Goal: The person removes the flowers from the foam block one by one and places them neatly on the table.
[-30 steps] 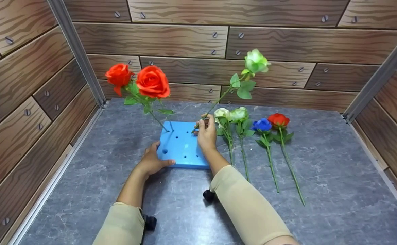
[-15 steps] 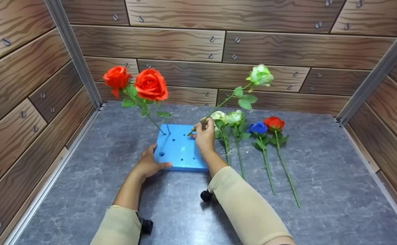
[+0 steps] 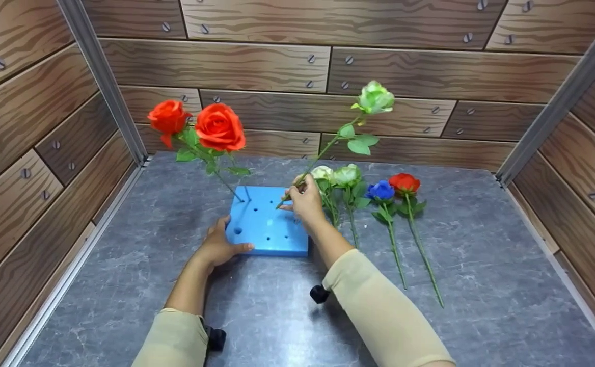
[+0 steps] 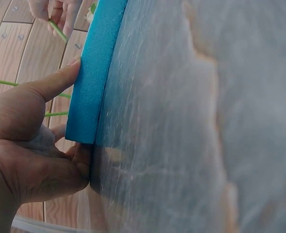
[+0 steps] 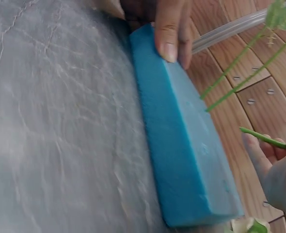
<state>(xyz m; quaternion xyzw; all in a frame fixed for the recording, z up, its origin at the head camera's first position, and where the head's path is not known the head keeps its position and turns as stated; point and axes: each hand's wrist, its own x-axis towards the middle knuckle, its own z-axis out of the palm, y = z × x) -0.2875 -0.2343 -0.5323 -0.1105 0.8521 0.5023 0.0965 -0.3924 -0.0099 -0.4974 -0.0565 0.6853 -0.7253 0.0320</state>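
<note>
Pinched between thumb and fingertips of the right hand (image 3: pixel 306 202) was the lower stem of a pale green rose (image 3: pixel 375 98), its cut end hanging just above the top face of the blue foam block (image 3: pixel 267 227) without yet entering a hole — the right wrist view showed that green tip (image 5: pixel 264 138) free in the air beside the block (image 5: pixel 182 150). From the hand, the stem rose at a slant toward the back wall, the bloom high and to the right. Meanwhile the left hand (image 3: pixel 218 247) clasped the block's near left corner, thumb lying along the front edge and fingers curled at the side; the left wrist view showed the thumb (image 4: pixel 51 85) pressed flat on the foam's edge (image 4: pixel 92 82) while the fingers tucked under it against the table. Two red roses (image 3: pixel 203 125) stood already planted in holes at the block's far left, leaning left and close together, their stems crossing low. Several other holes in the block stayed bare. On the grey marbled table (image 3: pixel 481 275), just right of the block, four more roses lay side by side, stems pointing toward the person — two cream-green roses (image 3: pixel 335 174) nearest the hand, then a blue rose (image 3: pixel 380 190), then a small red rose (image 3: pixel 404 182).
</note>
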